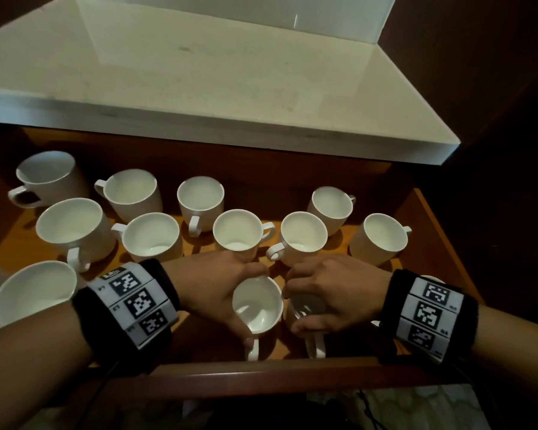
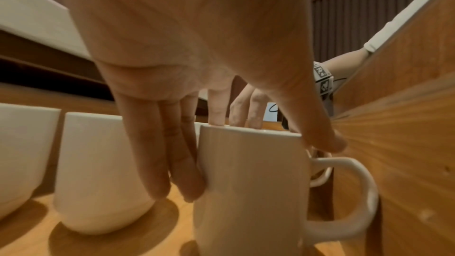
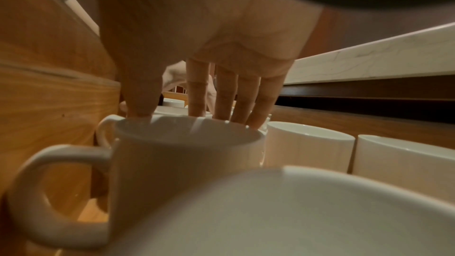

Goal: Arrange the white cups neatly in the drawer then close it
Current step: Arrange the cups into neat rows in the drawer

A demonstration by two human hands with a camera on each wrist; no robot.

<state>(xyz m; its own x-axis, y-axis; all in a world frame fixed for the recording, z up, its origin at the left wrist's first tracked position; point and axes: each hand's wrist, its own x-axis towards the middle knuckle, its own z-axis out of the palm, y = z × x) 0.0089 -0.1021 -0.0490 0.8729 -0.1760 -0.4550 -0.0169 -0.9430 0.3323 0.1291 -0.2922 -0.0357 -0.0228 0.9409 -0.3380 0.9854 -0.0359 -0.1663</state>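
Note:
Several white cups stand upright in the open wooden drawer (image 1: pixel 261 372). My left hand (image 1: pixel 255 305) grips a front-row cup (image 1: pixel 263 321) from above. In the left wrist view its fingers (image 2: pixel 187 182) run down one side of that cup (image 2: pixel 251 211) and the thumb sits on the handle side. My right hand (image 1: pixel 292 308) lies over the neighbouring cup (image 1: pixel 308 305), whose handle points toward me. In the right wrist view that hand (image 3: pixel 194 116) holds its cup (image 3: pixel 184 172) by the rim, thumb near the handle and fingers on the far edge. Both cups rest on the drawer floor, nearly touching.
A pale stone countertop (image 1: pixel 199 88) overhangs the back of the drawer. Cups (image 1: pixel 243 231) fill the middle and back rows, with larger ones (image 1: pixel 69 225) at the left. Another cup (image 3: pixel 295 211) stands under my right wrist. The drawer's right wall (image 1: pixel 441 231) is close.

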